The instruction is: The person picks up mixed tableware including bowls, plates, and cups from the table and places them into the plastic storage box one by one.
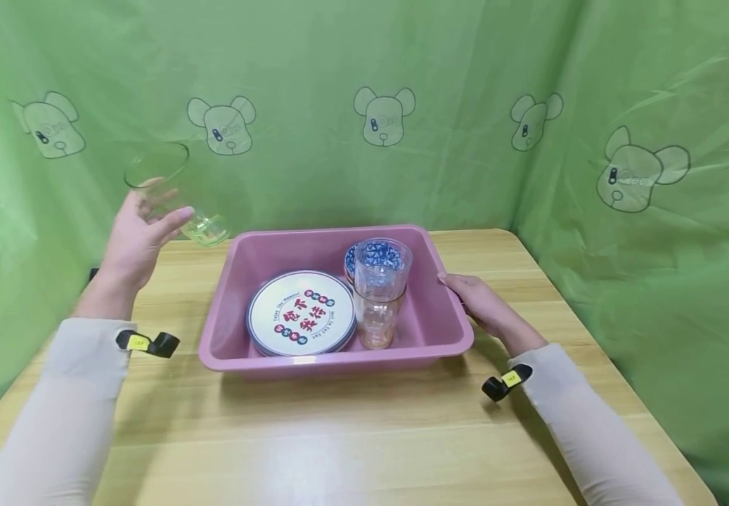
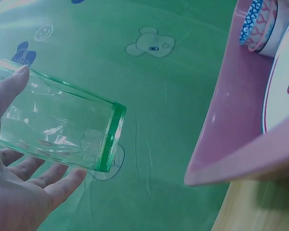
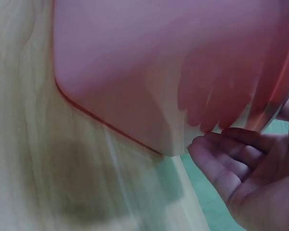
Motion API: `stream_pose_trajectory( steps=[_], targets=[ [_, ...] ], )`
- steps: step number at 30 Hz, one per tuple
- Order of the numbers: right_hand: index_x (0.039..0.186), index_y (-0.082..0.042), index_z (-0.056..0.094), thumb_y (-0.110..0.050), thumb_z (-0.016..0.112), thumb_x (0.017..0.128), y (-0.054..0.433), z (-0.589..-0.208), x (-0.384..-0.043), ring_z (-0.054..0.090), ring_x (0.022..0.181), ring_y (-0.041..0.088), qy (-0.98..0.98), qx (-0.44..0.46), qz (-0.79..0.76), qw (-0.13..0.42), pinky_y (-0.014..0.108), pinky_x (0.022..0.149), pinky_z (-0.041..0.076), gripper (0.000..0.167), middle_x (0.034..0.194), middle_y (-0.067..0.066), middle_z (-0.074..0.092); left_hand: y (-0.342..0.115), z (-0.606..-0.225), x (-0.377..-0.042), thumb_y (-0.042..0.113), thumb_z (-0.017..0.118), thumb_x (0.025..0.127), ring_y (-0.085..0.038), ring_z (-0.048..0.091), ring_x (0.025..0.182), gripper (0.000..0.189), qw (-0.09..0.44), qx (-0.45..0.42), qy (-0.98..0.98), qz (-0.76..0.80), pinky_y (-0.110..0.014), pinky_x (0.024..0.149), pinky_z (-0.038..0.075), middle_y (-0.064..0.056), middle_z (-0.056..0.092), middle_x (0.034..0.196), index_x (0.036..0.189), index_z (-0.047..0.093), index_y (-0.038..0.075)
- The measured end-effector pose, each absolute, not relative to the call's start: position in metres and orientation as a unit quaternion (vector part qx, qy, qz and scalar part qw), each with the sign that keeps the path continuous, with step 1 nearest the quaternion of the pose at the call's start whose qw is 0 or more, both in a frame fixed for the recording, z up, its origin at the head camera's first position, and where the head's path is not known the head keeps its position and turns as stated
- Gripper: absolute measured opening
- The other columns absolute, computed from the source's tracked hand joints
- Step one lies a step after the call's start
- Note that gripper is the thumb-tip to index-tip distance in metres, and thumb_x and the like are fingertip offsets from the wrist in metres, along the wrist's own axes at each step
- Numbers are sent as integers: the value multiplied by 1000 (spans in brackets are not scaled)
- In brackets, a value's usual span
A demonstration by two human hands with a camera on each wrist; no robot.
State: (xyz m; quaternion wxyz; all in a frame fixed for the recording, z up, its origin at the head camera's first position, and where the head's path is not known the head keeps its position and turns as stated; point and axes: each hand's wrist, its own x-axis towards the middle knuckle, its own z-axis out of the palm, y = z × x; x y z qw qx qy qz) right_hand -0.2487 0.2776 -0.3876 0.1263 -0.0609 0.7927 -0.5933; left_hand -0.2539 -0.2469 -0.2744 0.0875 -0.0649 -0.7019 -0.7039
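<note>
My left hand (image 1: 145, 218) holds a clear drinking glass (image 1: 209, 230) in the air, left of a pink plastic basin (image 1: 231, 302). The glass is tilted, its mouth up to the left; in the left wrist view the thumb lies along one side and the fingers along the other. My right hand (image 1: 481, 302) grips the basin's right rim, thumb on top; the right wrist view has its fingertips against the outer wall. Inside the basin lie stacked white plates (image 1: 301, 316) with printed lettering, blue-patterned bowls (image 1: 349, 261) behind, and clear glasses (image 1: 377, 327), one nested in another.
The basin stands on a light wooden table (image 1: 313, 436). Green curtains (image 1: 313, 77) with bear-head drawings hang close behind the table and along both sides. Bare tabletop shows in front of the basin.
</note>
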Motion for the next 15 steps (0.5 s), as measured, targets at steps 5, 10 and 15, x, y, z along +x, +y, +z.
stream_pose_trajectory(
  steps=[5,10,15],
  targets=[
    [128,11,53,-39,47,103,280,-382,-250,66,86,14,818,-65,-557,125,30,79,56,56,105,14,67,-237,-271,-256,15,76,86,-24,46,124,80,83,-72,-710,-695,-34,106,43,-16,34,152,151,29,16],
    [133,10,50,-39,49,103,282,-373,-254,63,106,25,847,-69,-513,121,35,90,54,57,124,25,58,-226,-265,-257,14,76,86,-29,43,128,79,79,-81,-712,-693,-36,106,42,-16,35,151,151,30,15],
    [143,9,37,-30,51,103,282,-360,-259,55,118,39,862,-77,-490,109,45,97,50,58,133,29,52,-214,-260,-259,12,75,86,-32,43,128,78,70,-97,-708,-696,-41,109,39,-17,36,150,150,30,14]
  ],
)
